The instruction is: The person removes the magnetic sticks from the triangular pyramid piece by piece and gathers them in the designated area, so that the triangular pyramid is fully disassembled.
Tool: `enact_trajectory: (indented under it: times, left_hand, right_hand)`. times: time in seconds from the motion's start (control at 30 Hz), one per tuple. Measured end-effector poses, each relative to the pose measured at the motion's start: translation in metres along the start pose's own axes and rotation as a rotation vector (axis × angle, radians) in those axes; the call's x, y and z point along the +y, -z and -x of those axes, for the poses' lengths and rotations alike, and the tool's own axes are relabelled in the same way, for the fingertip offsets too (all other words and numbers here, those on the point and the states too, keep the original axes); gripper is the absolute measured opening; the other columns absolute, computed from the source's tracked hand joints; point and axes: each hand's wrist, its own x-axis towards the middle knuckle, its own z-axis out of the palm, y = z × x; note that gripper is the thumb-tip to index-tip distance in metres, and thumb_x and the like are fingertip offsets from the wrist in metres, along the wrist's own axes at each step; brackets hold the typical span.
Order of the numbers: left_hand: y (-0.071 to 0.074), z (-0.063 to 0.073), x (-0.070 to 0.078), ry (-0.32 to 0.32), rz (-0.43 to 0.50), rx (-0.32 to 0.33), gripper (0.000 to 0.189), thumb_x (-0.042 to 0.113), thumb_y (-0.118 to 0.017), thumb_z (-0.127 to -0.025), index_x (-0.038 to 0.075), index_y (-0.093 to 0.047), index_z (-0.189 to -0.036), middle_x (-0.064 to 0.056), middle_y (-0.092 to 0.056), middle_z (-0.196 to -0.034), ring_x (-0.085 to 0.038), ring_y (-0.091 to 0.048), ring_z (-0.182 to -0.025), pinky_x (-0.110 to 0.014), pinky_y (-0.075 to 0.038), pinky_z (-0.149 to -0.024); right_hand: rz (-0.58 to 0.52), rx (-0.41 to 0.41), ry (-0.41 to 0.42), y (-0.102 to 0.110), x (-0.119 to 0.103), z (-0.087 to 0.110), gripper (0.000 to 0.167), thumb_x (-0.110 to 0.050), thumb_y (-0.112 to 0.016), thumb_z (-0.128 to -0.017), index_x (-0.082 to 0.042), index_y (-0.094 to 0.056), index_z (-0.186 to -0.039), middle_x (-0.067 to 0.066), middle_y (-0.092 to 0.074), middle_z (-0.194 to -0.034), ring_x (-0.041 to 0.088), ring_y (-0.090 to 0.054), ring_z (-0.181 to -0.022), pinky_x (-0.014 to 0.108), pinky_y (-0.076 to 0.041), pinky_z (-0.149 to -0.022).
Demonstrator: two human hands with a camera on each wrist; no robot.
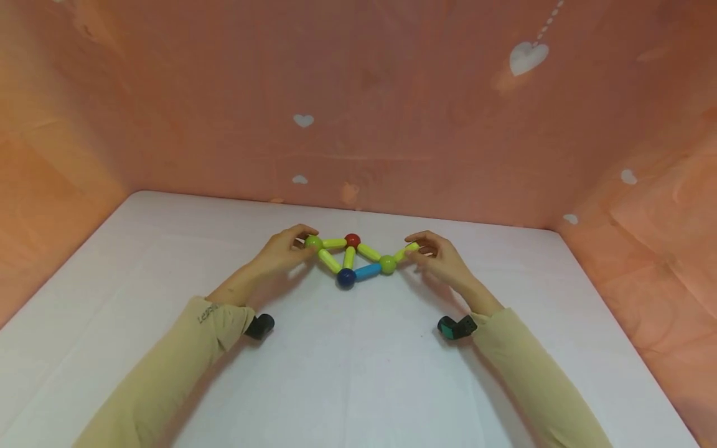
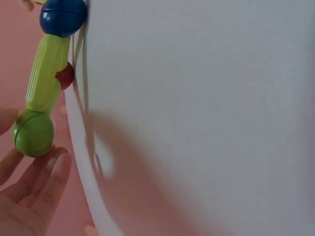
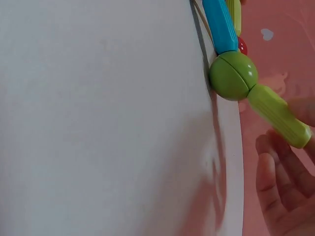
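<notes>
A structure of coloured balls and rods hangs between both hands, above the white table. My left hand (image 1: 285, 250) pinches the green ball (image 2: 34, 133) at its left end between thumb and fingers. From that ball, yellow-green rods (image 2: 44, 73) run to a red ball (image 1: 352, 241) and a dark blue ball (image 1: 346, 278); a further rod joins those two. A blue rod (image 1: 368, 271) links the dark blue ball to a second green ball (image 3: 233, 76). My right hand (image 1: 439, 256) pinches a yellow-green rod (image 3: 279, 116) that sticks out from this second ball.
The white table (image 1: 347, 373) spreads under both arms. An orange-pink cloth with pale hearts (image 1: 370, 143) stands behind and at the sides. Dark wrist devices (image 1: 456, 327) sit at both sleeve cuffs.
</notes>
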Motion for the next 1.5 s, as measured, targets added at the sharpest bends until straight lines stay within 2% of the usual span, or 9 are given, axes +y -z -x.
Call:
enact_trajectory:
  times: [0.17,0.3,0.53,0.77,1.07,1.23,1.37,1.5]
  left_hand:
    - [0.0,0.0,0.0,-0.029,-0.023,0.017,0.037,0.008,-0.056,-0.093,-0.003,-0.053,-0.128,-0.024,-0.058,-0.122,-0.039,-0.056,-0.112,-0.048,-0.046,-0.097]
    - [0.0,0.001,-0.002,-0.008,-0.04,0.01,0.036,0.009,-0.058,-0.093,-0.002,-0.054,-0.127,-0.025,-0.058,-0.122,-0.039,-0.056,-0.113,-0.048,-0.045,-0.099]
    - [0.002,0.006,-0.005,0.024,-0.092,-0.008,0.035,0.011,-0.061,-0.092,-0.002,-0.056,-0.124,-0.025,-0.061,-0.118,-0.037,-0.058,-0.109,-0.048,-0.044,-0.099]
    - [0.001,0.006,-0.006,0.023,-0.14,-0.025,0.033,0.011,-0.062,-0.091,-0.002,-0.057,-0.121,-0.023,-0.063,-0.114,-0.036,-0.059,-0.107,-0.047,-0.046,-0.095]
    - [-0.001,0.008,-0.006,0.044,-0.129,-0.013,0.033,0.012,-0.063,-0.091,0.0,-0.058,-0.122,-0.024,-0.062,-0.117,-0.037,-0.059,-0.11,-0.048,-0.045,-0.098]
    - [-0.003,0.008,-0.006,0.032,-0.146,0.0,0.032,0.012,-0.062,-0.091,0.0,-0.059,-0.12,-0.025,-0.063,-0.117,-0.038,-0.06,-0.109,-0.048,-0.046,-0.096]
    - [-0.003,0.009,-0.005,0.034,-0.147,0.002,0.031,0.011,-0.062,-0.092,0.0,-0.059,-0.12,-0.025,-0.063,-0.118,-0.038,-0.061,-0.11,-0.048,-0.046,-0.098]
    - [-0.003,0.01,-0.005,0.034,-0.139,-0.003,0.031,0.011,-0.061,-0.092,0.0,-0.058,-0.121,-0.026,-0.062,-0.119,-0.038,-0.06,-0.112,-0.048,-0.045,-0.099]
  right_hand:
    - [0.081,0.001,-0.001,0.003,0.0,0.004,0.03,-0.013,-0.065,-0.09,0.001,-0.061,-0.117,0.019,-0.064,-0.112,0.031,-0.061,-0.102,0.024,-0.049,-0.075]
    - [0.121,0.018,-0.03,0.004,0.001,0.008,0.027,-0.012,-0.066,-0.088,-0.001,-0.064,-0.113,0.017,-0.066,-0.108,0.03,-0.062,-0.1,0.023,-0.05,-0.072]
    - [0.196,0.011,-0.05,0.005,0.004,0.01,0.025,-0.016,-0.071,-0.086,-0.006,-0.067,-0.109,0.013,-0.068,-0.104,0.028,-0.064,-0.096,0.029,-0.05,-0.076]
    - [0.229,-0.027,-0.011,0.005,0.008,0.011,0.021,-0.014,-0.071,-0.086,-0.008,-0.07,-0.106,0.01,-0.07,-0.099,0.023,-0.062,-0.09,0.031,-0.048,-0.079]
    - [0.256,-0.07,0.019,0.005,0.008,0.01,0.017,-0.01,-0.071,-0.085,-0.007,-0.071,-0.101,0.009,-0.071,-0.098,0.021,-0.061,-0.09,0.033,-0.05,-0.082]
    - [0.288,-0.091,0.015,0.006,0.005,0.009,0.017,-0.009,-0.071,-0.084,-0.006,-0.07,-0.101,0.01,-0.07,-0.098,0.022,-0.06,-0.089,0.033,-0.049,-0.08]
    - [0.309,-0.098,0.007,0.006,0.002,0.006,0.021,-0.012,-0.071,-0.085,-0.005,-0.069,-0.105,0.011,-0.07,-0.101,0.024,-0.06,-0.093,0.034,-0.048,-0.082]
    - [0.27,-0.072,0.011,0.004,-0.005,0.002,0.027,-0.015,-0.07,-0.086,-0.003,-0.068,-0.109,0.013,-0.069,-0.106,0.026,-0.061,-0.101,0.038,-0.049,-0.087]
